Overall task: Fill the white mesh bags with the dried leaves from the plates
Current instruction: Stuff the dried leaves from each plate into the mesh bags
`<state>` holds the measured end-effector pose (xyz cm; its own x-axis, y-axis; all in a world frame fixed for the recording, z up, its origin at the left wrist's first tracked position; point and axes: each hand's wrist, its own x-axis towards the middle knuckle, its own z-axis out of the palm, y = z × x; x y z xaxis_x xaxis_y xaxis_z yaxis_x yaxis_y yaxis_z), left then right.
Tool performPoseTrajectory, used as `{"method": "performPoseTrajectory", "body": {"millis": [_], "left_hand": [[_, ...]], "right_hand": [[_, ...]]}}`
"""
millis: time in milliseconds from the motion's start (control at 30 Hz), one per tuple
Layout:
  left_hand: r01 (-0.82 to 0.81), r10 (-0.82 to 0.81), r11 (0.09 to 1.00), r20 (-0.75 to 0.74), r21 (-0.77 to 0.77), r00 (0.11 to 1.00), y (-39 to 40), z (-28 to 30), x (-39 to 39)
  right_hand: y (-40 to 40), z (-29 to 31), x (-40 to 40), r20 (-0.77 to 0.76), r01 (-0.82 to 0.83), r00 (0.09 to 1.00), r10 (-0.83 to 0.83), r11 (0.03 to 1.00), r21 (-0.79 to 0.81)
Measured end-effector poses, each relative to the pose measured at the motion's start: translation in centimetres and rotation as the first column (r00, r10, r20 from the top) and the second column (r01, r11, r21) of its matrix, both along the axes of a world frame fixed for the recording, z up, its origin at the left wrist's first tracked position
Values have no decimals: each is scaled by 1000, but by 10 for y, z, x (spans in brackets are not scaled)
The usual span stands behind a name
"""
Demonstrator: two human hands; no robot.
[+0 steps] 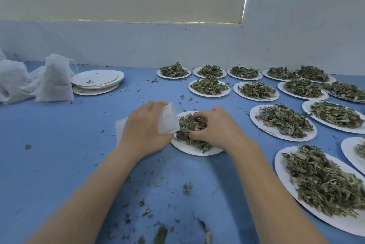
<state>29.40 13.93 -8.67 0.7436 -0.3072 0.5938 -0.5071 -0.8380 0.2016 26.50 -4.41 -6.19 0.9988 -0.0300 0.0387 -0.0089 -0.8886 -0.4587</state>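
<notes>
My left hand (pixel 144 127) grips a white mesh bag (pixel 167 120) by its mouth, held against the left rim of a white paper plate (pixel 189 150). A heap of dried leaves (pixel 187 131) lies on that plate. My right hand (pixel 215 125) has its fingers curled into the heap, gathering leaves beside the bag's opening. The rest of the bag (pixel 120 127) lies flat on the blue table, mostly hidden under my left hand.
Several more plates of dried leaves (pixel 284 120) cover the right side of the blue table (pixel 59 155). A stack of bare plates (pixel 96 79) and filled white mesh bags (pixel 53 79) stand at the back left. Leaf crumbs litter the table front. A wall runs close behind.
</notes>
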Motion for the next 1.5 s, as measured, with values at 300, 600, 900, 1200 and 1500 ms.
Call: {"method": "performPoseTrajectory", "body": {"millis": [300,600,900,1200,1500], "left_hand": [[8,-8,1000,15,-13,1000,-3,-2,-1],[2,-3,1000,-74,-5,997,-12,2,-4],[39,-45,996,-81,-78,996,-20,1,-8],[60,-72,984,-67,-165,995,-18,2,-11],[29,-37,991,-59,-133,998,-15,3,-10]], "right_hand": [[-16,9,3,242,10,970,-30,997,82],[-4,16,-1,401,-97,916,35,986,136],[15,15,-3,248,-287,936,249,949,131],[15,11,-3,225,-193,972,73,796,573],[16,13,-3,263,-271,956,130,734,623]]}}
